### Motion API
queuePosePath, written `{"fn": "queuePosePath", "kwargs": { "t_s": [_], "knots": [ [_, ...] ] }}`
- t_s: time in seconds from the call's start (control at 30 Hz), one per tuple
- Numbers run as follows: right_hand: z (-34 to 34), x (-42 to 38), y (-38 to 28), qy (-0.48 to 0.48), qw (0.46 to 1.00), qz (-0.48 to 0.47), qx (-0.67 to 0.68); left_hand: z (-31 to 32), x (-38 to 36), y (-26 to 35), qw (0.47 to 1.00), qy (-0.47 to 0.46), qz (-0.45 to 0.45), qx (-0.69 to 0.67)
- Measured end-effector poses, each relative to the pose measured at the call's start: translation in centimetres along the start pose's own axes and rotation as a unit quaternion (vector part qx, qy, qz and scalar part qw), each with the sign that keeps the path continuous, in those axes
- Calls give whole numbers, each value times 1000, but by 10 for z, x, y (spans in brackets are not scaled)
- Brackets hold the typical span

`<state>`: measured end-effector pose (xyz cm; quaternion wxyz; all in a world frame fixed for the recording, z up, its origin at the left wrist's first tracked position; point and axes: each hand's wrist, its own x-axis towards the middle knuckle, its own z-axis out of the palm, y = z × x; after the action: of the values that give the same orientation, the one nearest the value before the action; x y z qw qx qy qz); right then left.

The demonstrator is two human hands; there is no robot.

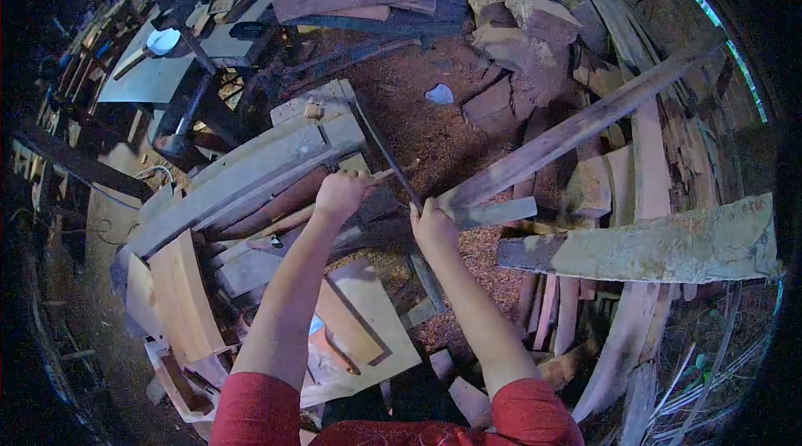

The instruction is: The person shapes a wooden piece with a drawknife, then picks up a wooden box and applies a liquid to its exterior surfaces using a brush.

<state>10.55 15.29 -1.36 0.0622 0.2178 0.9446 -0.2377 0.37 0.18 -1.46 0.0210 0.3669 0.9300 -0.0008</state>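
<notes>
My left hand (341, 194) is closed around a short, thin wooden stick (383, 174), whose end sticks out to the right. My right hand (434, 225) grips the lower end of a long, narrow dark blade (380, 139), perhaps a machete. The blade slants up and to the left, and the stick's tip meets or nearly touches it; contact is hard to make out. Beside my left hand is a long grey wooden beam (251, 164) with a small wooden block (313, 110) on its far end. My fingers hide both grips.
A long plank (576, 124) slants up to the right from near my right hand. A broad rough slab (668, 241) lies at right. Wood chips (434, 133) cover the ground. Boards (185, 296) lie at lower left, and a pale sheet (380, 312) is below my arms.
</notes>
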Motion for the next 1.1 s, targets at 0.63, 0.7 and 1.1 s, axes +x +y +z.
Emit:
{"fn": "queuePosePath", "kwargs": {
  "t_s": [0.63,0.7,1.1],
  "knots": [
    [29,14,20,-14,989,4,146,-12,4,2,997,-77,-9,-8],
    [46,26,33,-30,978,16,204,4,6,1,999,-35,-9,-5],
    [12,19,32,-297,748,158,572,8,6,-1,1000,6,4,9]
  ]
}}
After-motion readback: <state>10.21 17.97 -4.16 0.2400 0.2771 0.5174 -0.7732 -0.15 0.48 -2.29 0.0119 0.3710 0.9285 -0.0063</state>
